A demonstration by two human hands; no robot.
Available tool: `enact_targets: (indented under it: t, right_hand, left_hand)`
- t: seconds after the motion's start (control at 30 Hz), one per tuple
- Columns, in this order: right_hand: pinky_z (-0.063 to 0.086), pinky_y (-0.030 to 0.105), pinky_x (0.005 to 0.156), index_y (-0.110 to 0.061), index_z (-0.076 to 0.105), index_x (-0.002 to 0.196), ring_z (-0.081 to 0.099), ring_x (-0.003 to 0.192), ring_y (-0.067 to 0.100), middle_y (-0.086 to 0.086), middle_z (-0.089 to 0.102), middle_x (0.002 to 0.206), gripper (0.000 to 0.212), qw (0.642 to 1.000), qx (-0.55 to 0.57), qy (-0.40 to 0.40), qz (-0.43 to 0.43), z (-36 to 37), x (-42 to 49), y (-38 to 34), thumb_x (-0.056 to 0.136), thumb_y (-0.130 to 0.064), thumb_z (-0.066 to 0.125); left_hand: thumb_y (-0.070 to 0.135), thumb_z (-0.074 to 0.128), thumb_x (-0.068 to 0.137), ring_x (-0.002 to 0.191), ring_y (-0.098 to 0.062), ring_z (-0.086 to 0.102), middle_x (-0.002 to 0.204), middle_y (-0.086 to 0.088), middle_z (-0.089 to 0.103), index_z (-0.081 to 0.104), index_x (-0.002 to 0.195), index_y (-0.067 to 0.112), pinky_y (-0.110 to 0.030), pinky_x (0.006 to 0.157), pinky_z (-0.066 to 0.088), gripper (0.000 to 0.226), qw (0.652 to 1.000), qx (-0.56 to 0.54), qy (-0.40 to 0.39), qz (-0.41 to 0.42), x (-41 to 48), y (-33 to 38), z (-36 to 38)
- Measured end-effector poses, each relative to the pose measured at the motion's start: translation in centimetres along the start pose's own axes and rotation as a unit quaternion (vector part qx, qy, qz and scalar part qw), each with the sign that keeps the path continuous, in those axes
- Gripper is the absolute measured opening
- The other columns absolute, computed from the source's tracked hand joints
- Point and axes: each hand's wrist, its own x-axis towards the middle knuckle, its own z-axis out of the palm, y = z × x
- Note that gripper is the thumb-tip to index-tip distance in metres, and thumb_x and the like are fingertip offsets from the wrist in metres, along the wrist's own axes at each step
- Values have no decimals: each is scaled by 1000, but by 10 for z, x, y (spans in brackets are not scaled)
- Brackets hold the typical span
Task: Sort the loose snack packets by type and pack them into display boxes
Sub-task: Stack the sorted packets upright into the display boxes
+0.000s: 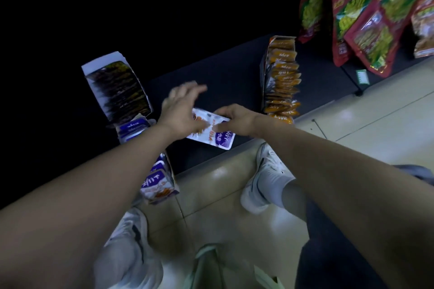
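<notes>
A white and purple snack packet [219,139] lies flat over the dark mat [225,70]. My right hand [234,119] grips its right end with curled fingers. My left hand [180,108] hovers over the packet's left end, fingers spread and blurred by motion. A display box of purple packets [158,182] stands under my left forearm. A white box of dark packets [118,88] sits at the far left. An orange box [280,75] full of orange packets stands at the right.
Large red snack bags [366,14] hang on a rack at the top right. My two white shoes [263,178] stand on the pale tiled floor [375,119]. More purple packets [132,128] lie by the dark box.
</notes>
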Motion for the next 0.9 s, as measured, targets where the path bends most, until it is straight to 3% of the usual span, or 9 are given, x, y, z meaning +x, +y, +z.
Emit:
enact_targets:
  t: [0.1, 0.27, 0.33, 0.4, 0.53, 0.6, 0.7, 0.8, 0.9]
  right_hand:
    - [50, 34, 87, -13, 66, 104, 61, 88, 15, 4, 66, 94, 22, 998, -56, -9, -15, 7, -15, -22, 83, -11, 74]
    - [57, 25, 71, -10, 54, 111, 64, 76, 16, 7, 64, 90, 41, 984, 141, 107, -25, 28, -37, -46, 78, -5, 78]
    - [58, 29, 75, -12, 52, 118, 68, 85, 17, 7, 68, 99, 48, 970, 221, 105, 8, 39, -44, -51, 79, -17, 78]
    - [57, 30, 76, -16, 57, 120, 68, 96, 18, 4, 70, 109, 46, 971, 234, 32, 42, 55, -52, -58, 81, -27, 76]
    - [54, 24, 68, -10, 60, 119, 67, 88, 17, 4, 70, 100, 36, 962, 274, 16, -5, 95, -56, -72, 85, -13, 71]
    - [56, 25, 63, -11, 59, 110, 66, 80, 19, 4, 69, 92, 27, 967, 250, 27, -31, 108, -56, -76, 86, -6, 69]
    - [54, 19, 56, -14, 55, 104, 65, 78, 15, 2, 67, 89, 27, 986, 160, 26, -26, 117, -59, -75, 85, -3, 69]
    - [52, 15, 56, -10, 52, 116, 65, 80, 8, 3, 67, 96, 39, 991, 131, 23, -6, 130, -59, -68, 82, -2, 72]
    - [57, 24, 72, -8, 51, 127, 65, 86, 10, 7, 67, 107, 51, 993, 113, 19, -15, 149, -52, -60, 81, -1, 72]
  left_hand:
    - [44, 72, 80, 106, -21, 56, 110, 1, 65, 64, 115, 23, -36, 95, 39, 42, 991, 49, -124, -14, -19, 1, -14]
    - [27, 71, 86, 70, -16, 58, 75, 0, 62, 63, 84, 10, -26, 62, 45, 19, 967, -215, -102, -94, -62, -11, -28]
    - [23, 69, 88, 73, -19, 62, 80, -4, 66, 63, 88, 8, -29, 69, 49, 16, 932, -330, -58, -139, -78, -20, -30]
    - [22, 66, 90, 82, -26, 65, 90, -11, 69, 63, 100, 2, -38, 78, 53, 23, 897, -411, -21, -162, -93, -29, -33]
    - [20, 63, 92, 84, -23, 67, 105, -18, 69, 59, 112, 2, -37, 80, 55, 28, 876, -453, -13, -162, -124, -39, -28]
    - [20, 66, 90, 83, -21, 65, 104, -17, 67, 59, 107, 7, -32, 77, 55, 23, 883, -429, 32, -188, -137, -49, -21]
    - [26, 66, 86, 105, -29, 60, 113, -17, 62, 59, 111, 9, -36, 91, 50, 31, 912, -253, 133, -295, -156, -77, -10]
    - [26, 59, 91, 120, -32, 52, 133, -17, 52, 45, 135, 5, -32, 98, 43, 50, 891, -225, 57, -390, -179, -94, -1]
    - [22, 60, 90, 121, -28, 53, 138, -15, 52, 36, 144, 8, -35, 102, 43, 61, 881, -309, -36, -356, -188, -101, 15]
